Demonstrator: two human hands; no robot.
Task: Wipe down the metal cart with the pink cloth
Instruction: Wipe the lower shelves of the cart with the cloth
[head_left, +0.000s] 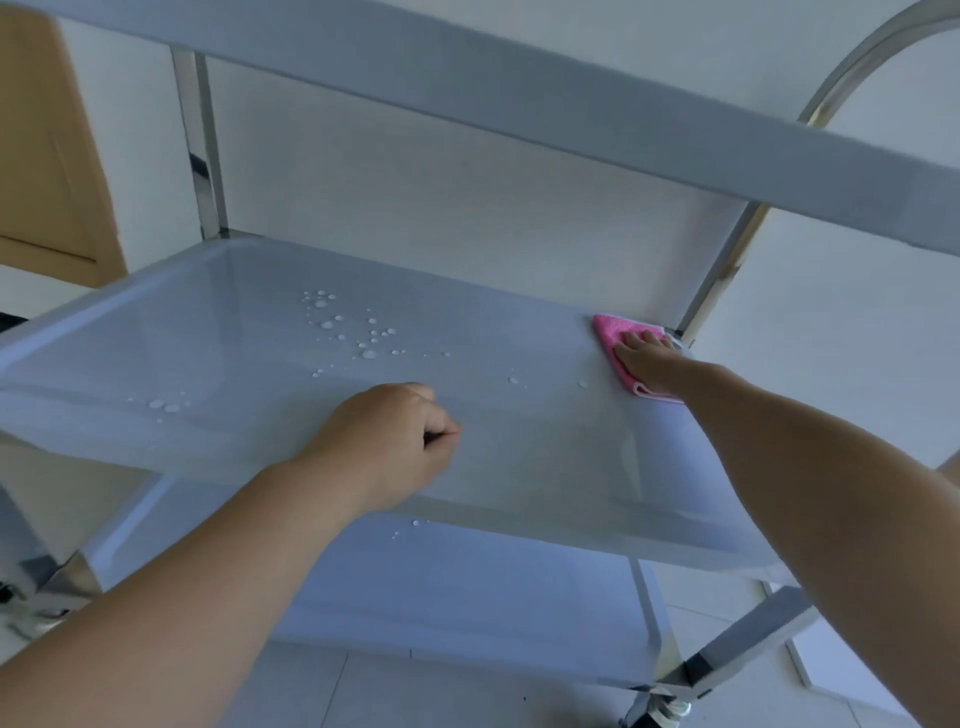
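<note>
White walls and pale floor tiles frame a three-tier metal cart (519, 499), seen from above w/ its middle shelf (218, 332) filling the view. At the shelf's far right corner, just by the rear upright, the pink cloth (613, 332) lies flat under the right hand (647, 361), whose fingers are straight and pressed down on it, pointing toward the back rim. Water droplets (358, 332) bead mid-shelf, w/ a smaller patch nearer the front left; both lie to the left of the cloth, well apart from it. That gap is what the next pass likely turns on: a sweep leftward along the shelf's long axis, which runs left to right across the view. The left hand (389, 436) sits at the front edge approx. mid-shelf, fingers curled, apparently bracing on the rim; whether it grips anything can't be made out. It's nearer the droplets, but the cloth is w/ the right. A few drops also show on the bottom shelf (467, 592).
</note>
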